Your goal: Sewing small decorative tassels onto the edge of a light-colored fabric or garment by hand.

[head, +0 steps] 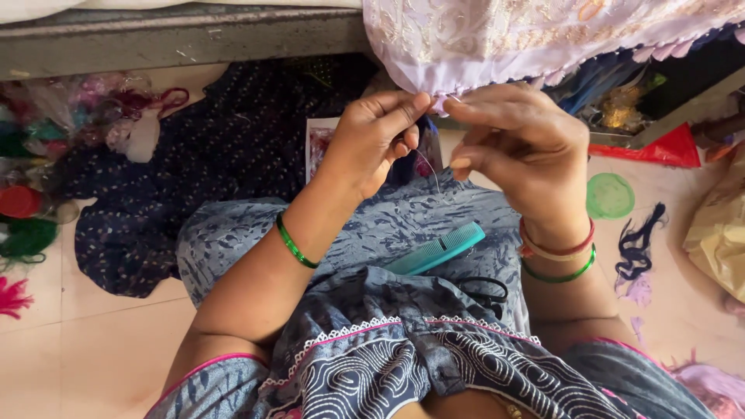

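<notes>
Two hands meet just above the centre of the frame, at the lower edge of one pale lilac embroidered cloth (497,35) that hangs down from the top right. The left hand (372,140) comes in from the lower left with its thumb and forefinger pinched closed on the cloth's hem. The right hand (528,147) comes in from the right, its fingers curled and its fingertips pressed together at the same spot on the hem; whether it holds a needle cannot be told. One thin thread (431,171) trails down from between the two hands towards the lap.

The left wrist carries one green bangle (295,242). The right wrist carries three bands: one red, one pale, one green (559,273).

On the lap, covered in blue-grey patterned fabric, lie one teal comb (436,248) at the centre of the frame and one pair of black-handled scissors (485,291) just beside it to the lower right, partly tucked under a fold.

On the floor, one dark dotted cloth (194,155) spreads across the upper left, one round green lid (610,195) sits at right, and one tuft of dark blue thread (640,240) lies just below that lid. A heap of clear bags with coloured threads (62,124) fills the far left edge.
</notes>
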